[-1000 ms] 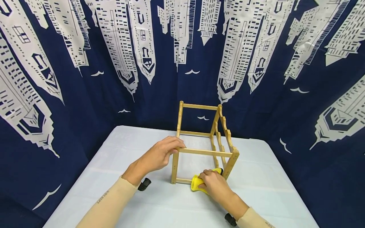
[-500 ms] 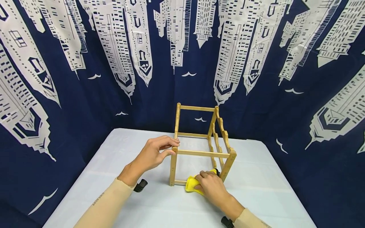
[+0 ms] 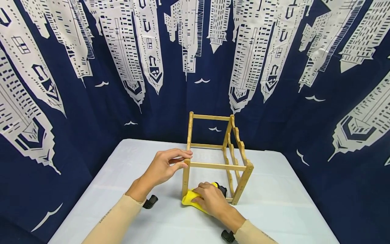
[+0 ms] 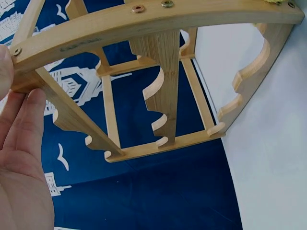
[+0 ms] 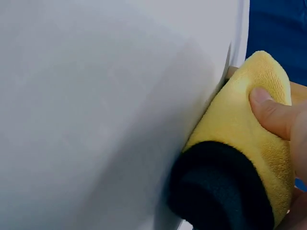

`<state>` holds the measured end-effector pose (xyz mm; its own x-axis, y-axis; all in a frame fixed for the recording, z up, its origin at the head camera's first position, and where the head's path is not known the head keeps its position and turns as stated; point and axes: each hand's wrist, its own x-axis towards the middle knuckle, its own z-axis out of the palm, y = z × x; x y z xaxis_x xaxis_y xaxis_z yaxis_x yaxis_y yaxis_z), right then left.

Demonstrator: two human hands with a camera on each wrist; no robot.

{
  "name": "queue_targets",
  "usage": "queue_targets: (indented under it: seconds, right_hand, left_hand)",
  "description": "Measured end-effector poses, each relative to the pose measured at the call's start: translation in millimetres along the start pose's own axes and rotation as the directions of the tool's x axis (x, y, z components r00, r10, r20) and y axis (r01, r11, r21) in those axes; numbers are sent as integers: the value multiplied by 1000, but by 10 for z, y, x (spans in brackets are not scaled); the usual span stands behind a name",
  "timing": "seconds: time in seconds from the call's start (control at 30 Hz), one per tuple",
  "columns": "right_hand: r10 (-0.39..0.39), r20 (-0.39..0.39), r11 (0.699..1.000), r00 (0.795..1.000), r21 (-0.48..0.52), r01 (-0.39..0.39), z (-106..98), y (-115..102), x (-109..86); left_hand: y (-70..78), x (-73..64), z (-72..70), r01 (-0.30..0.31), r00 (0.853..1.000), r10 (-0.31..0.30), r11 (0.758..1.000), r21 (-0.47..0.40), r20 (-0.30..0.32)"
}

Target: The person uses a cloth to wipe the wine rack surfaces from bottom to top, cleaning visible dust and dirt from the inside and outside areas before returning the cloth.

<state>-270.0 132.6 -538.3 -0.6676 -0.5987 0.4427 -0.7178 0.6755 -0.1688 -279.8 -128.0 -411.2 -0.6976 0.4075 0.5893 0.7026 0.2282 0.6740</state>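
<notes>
A light wooden rack (image 3: 217, 165) with scalloped slats stands on the white-covered table. At its near left top corner, my left hand (image 3: 163, 166) holds the frame between thumb and fingers. The left wrist view shows the fingers (image 4: 29, 122) below the corner of the side rail (image 4: 96, 34). Low at the front, my right hand (image 3: 211, 200) grips a folded yellow cloth (image 3: 192, 198) with a black side against the bottom front bar, by the left leg. My right thumb (image 5: 271, 111) presses into the yellow cloth in the right wrist view; most of the bar is hidden behind it.
The white tablecloth (image 3: 283, 189) spreads around the rack. Behind the table hangs a dark blue curtain (image 3: 170, 108) printed with white upside-down buildings and birds. Black wrist cameras (image 3: 150, 202) sit under both wrists.
My right hand has slid the yellow cloth leftward along the bottom front bar, from near the right leg to the left leg. My left hand has shifted its hold slightly on the corner.
</notes>
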Motion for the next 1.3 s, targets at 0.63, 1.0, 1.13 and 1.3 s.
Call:
queue_targets:
  seconds: [0.63,1.0,1.13,1.3]
  right_hand:
    - [-266,-581,956,769,-61,285,-772,-70,-86]
    - [-481,-755,877,446,-407,257,-1649,-360,221]
    - [-356,-662,926,659,-343,156,-1686,-353,288]
    - [-106,-412,988,905,-148,48,-1512,-384,405]
  left_hand:
    - [-55,-20,-24,-52,998,52,999,6,31]
    - [-21,-48,8,9,999,-8,998,-56,33]
    - [-34,-58,12,-3,1000,4,999,-41,30]
    - [-49,-90,4,3,1000,-3,999,-34,25]
